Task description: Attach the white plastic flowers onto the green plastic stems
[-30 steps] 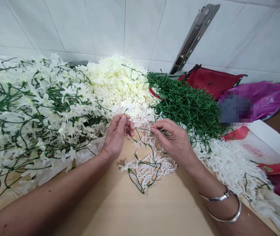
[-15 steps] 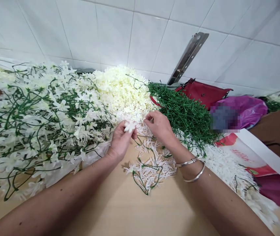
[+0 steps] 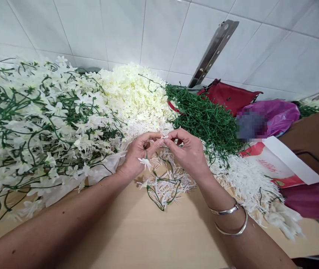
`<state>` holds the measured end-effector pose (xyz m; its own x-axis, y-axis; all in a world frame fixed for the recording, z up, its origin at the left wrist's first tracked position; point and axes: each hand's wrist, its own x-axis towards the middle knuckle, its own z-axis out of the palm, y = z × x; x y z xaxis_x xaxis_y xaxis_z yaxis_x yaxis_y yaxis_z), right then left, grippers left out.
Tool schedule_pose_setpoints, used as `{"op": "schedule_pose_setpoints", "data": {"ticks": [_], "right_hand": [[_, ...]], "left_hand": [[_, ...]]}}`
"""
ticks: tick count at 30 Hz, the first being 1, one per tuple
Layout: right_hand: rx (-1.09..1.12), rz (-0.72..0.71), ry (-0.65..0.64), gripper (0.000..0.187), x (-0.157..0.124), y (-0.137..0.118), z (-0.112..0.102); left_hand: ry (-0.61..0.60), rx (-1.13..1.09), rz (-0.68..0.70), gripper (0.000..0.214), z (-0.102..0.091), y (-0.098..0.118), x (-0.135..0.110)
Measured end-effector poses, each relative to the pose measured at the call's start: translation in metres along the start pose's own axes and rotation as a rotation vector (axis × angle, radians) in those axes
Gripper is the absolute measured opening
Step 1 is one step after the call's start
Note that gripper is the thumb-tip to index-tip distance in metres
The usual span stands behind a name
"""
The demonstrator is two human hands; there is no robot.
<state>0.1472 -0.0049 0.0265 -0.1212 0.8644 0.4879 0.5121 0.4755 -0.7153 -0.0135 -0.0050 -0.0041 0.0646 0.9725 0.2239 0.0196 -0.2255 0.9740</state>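
My left hand (image 3: 136, 153) and my right hand (image 3: 188, 150) meet fingertip to fingertip above the wooden table (image 3: 137, 231). Between them they pinch a thin green stem with a small white flower (image 3: 145, 162) that hangs below my left fingers. Both hands are closed in a pinch. Under them lies a small heap of green stems with white spiky stamens (image 3: 166, 185). Two silver bangles (image 3: 229, 220) circle my right wrist.
A big mass of finished white flower vines (image 3: 36, 123) fills the left. Loose cream petals (image 3: 134, 93) are piled at the back, green stems (image 3: 207, 119) to their right, white stamens (image 3: 251, 186) further right. A red bag (image 3: 229, 98), a purple bag (image 3: 279, 116) and a metal bracket (image 3: 212, 52) stand by the tiled wall.
My right hand reached to the petal pile, then came back. Both hands now pinch together at the stem, and a white flower hangs below my left fingers.
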Motion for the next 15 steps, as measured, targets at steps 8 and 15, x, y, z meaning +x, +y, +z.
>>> {"op": "schedule_pose_setpoints", "data": {"ticks": [8, 15], "right_hand": [[-0.019, -0.036, 0.001, 0.010, -0.003, 0.013, -0.001], [-0.152, -0.144, -0.124, 0.012, -0.009, 0.015, 0.008]], "left_hand": [[0.175, -0.104, -0.029, 0.018, -0.002, 0.000, 0.001], [0.198, -0.227, -0.061, 0.022, 0.001, -0.002, 0.004]]}}
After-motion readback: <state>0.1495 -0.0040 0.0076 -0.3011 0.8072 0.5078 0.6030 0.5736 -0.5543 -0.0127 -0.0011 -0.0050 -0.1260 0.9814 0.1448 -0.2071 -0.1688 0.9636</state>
